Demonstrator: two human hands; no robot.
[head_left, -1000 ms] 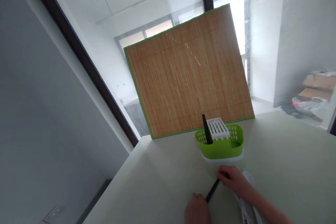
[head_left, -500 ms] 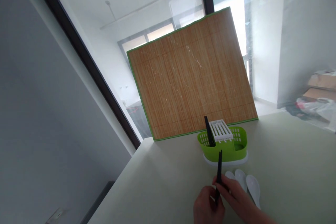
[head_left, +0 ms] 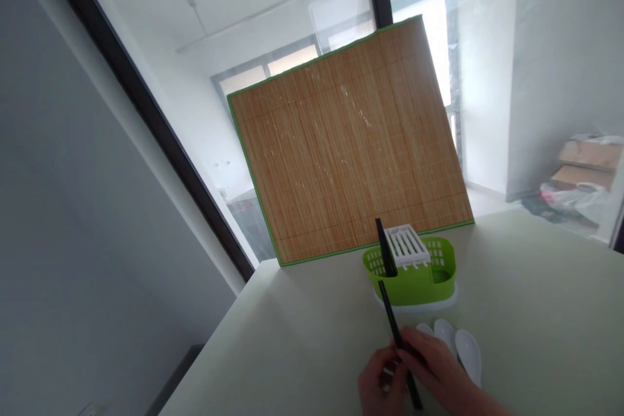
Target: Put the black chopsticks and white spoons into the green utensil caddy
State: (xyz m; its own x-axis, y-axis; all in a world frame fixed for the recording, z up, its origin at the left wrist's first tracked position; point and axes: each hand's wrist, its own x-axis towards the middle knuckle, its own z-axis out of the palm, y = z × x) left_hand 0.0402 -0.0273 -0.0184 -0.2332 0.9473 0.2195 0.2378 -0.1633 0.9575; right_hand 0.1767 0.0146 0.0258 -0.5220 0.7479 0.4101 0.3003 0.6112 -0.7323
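Note:
Black chopsticks [head_left: 389,312] slant upward to the left in front of the green cutlery holder. My right hand [head_left: 436,364] grips them near the middle between thumb and fingers. Curled against their lower part is my left hand [head_left: 383,380], its fingertips touching them from the left. The lower end sticks out below both hands. The green cutlery holder [head_left: 409,292] stands on a white base, with a white slatted rack [head_left: 406,246] on top. More black chopsticks [head_left: 385,247] lean in its left compartment. White spoons [head_left: 468,354] lie beside my right hand, partly covered by it.
A bamboo mat [head_left: 348,143] with green edging stands upright behind the holder, against a glass pane with a dark frame. The pale table [head_left: 287,338] ends in a slanted edge at the left. Boxes and plastic bags [head_left: 585,175] sit beyond the glass.
The chopsticks have swung from nearly upright to leaning left at the top, and their lower end now shows below the hands. The whole view has shifted slightly.

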